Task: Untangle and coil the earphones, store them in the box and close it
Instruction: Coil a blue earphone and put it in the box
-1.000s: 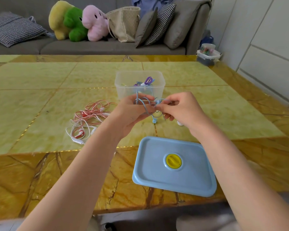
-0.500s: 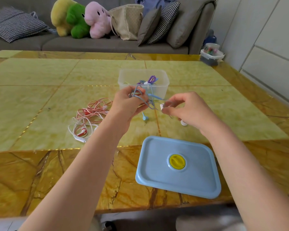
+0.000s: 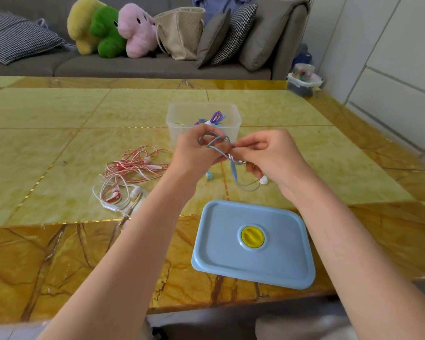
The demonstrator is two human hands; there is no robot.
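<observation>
Fingers of the left hand [image 3: 194, 153] are curled w/ loops of the thin grey-blue earphone cord [image 3: 216, 143] wound round them; the right hand [image 3: 268, 155] pinches the same cord btwn thumb and forefinger just beside the left fingertips, other fingers curled under. Both hands sit at frame centre, above the table.

Change vs half a sec ago: the hands were a bit apart w/ cord stretched btwn them; now the right has closed in on the left and another turn lies on the coil. A slack tail hangs below the right hand, curving down to the yellow-green marble table [image 3: 59, 143], w/ a white earbud [image 3: 263, 180] and a pale blue earbud [image 3: 209, 175] resting there. So, my read: coiling is mid-way, a few wraps left before this set goes in.

The clear plastic box [image 3: 179, 119], centre-upper, right behind the hands, is open and already holds a purple-and-blue coiled bundle [image 3: 216, 118]. Its light blue rectangular lid w/ yellow round knob [image 3: 253, 244] lies flat at lower centre-right. A tangled pink, red and white earphone heap [image 3: 130, 175] at centre-left is untouched, so more sets remain.

Writing/brands: none readable anywhere; the lid knob shows only a moulded wave.
</observation>
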